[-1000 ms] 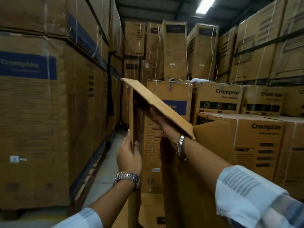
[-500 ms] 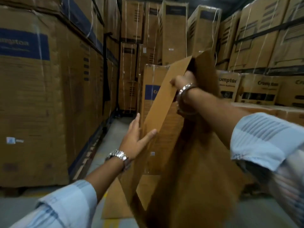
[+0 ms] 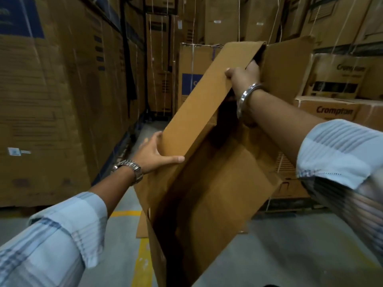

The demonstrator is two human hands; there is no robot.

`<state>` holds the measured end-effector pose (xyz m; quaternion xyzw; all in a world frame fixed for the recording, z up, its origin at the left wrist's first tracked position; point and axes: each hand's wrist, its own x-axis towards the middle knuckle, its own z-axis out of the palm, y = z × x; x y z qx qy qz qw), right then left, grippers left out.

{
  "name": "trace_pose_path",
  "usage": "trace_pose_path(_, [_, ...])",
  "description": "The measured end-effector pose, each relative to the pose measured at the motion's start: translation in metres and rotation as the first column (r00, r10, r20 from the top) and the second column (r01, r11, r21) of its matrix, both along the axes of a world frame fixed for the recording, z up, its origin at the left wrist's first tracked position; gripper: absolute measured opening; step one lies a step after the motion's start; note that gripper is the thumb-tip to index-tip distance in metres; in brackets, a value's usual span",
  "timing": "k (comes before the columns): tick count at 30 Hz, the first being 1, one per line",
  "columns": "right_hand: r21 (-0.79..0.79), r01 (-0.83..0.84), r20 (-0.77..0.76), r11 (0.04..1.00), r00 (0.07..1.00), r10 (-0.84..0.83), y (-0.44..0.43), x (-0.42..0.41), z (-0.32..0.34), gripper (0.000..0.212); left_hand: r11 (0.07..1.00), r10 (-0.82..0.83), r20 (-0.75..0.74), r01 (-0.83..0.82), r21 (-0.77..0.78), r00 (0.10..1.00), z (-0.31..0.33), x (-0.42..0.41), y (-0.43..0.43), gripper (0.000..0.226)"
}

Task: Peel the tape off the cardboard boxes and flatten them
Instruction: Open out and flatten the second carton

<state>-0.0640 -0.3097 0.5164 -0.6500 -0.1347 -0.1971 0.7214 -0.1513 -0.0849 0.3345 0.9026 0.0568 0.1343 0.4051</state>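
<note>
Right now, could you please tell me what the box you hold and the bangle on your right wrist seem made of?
Box: brown cardboard, matte, judging by its creased fold lines and raw edges. Bangle: probably polished steel or similar metal, from its silvery, reflective shine.

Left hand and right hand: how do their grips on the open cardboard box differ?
The left hand grips the long panel's low near end, thumb across its face; the right hand grips the high far end, fingers tucked inside the cardboard box. The left wrist wears a link-band watch; the right, a plain metal bangle. Both hold the same box.
</note>
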Motion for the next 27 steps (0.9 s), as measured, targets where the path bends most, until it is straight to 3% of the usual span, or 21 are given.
trace_pose_path(4, [-0.006, 0.053, 0.018, 0.999, 0.998, -0.052, -0.002, 0.004, -0.013, 0.045, 0.985, -0.076, 0.056, 0.084, -0.151, 0.995, -0.01, -0.01, 0.009, 0.114])
trace_pose_path(8, [-0.073, 0.027, -0.076, 0.997, 0.997, -0.033, -0.003, 0.001, -0.03, 0.017, 0.878, -0.142, 0.168, 0.203, -0.434, 0.975, -0.011, -0.016, -0.003, 0.072])
trace_pose_path(11, [-0.231, -0.181, -0.272, 0.956, 0.955, 0.115, -0.005, -0.001, -0.055, 0.03, 0.89, -0.065, 0.283, 0.184, -0.417, 0.957, -0.006, -0.017, -0.018, 0.045])
trace_pose_path(13, [-0.427, -0.212, -0.244, 0.879, 0.963, 0.114, -0.009, -0.004, -0.073, 0.027, 0.939, 0.01, 0.347, 0.11, -0.325, 0.938, -0.006, -0.014, -0.022, 0.041])
trace_pose_path(15, [-0.568, -0.065, -0.076, 0.82, 0.997, 0.027, -0.016, -0.003, -0.09, 0.024, 0.965, 0.085, 0.365, 0.014, -0.26, 0.927, -0.011, -0.011, -0.017, 0.042])
trace_pose_path(17, [-0.64, 0.21, 0.126, 0.739, 0.978, -0.168, -0.027, 0.001, -0.106, 0.032, 0.973, 0.158, 0.365, -0.081, -0.218, 0.917, -0.018, -0.009, -0.01, 0.042])
trace_pose_path(19, [-0.642, 0.462, 0.292, 0.612, 0.886, -0.361, -0.04, 0.004, -0.12, 0.043, 0.972, 0.208, 0.37, -0.15, -0.179, 0.905, -0.021, -0.006, -0.007, 0.04])
trace_pose_path(21, [-0.599, 0.598, 0.395, 0.533, 0.8, -0.452, -0.052, 0.009, -0.133, 0.054, 0.974, 0.219, 0.383, -0.177, -0.142, 0.897, -0.021, -0.002, -0.006, 0.039])
trace_pose_path(23, [-0.566, 0.636, 0.4, 0.525, 0.768, -0.5, -0.062, 0.012, -0.143, 0.066, 0.976, 0.219, 0.39, -0.197, -0.096, 0.894, -0.018, 0.001, -0.007, 0.039])
trace_pose_path(27, [-0.405, 0.66, 0.148, 0.633, 0.73, -0.667, -0.082, 0.012, -0.148, 0.089, 0.972, 0.229, 0.402, -0.228, -0.052, 0.886, -0.017, 0.009, -0.012, 0.038])
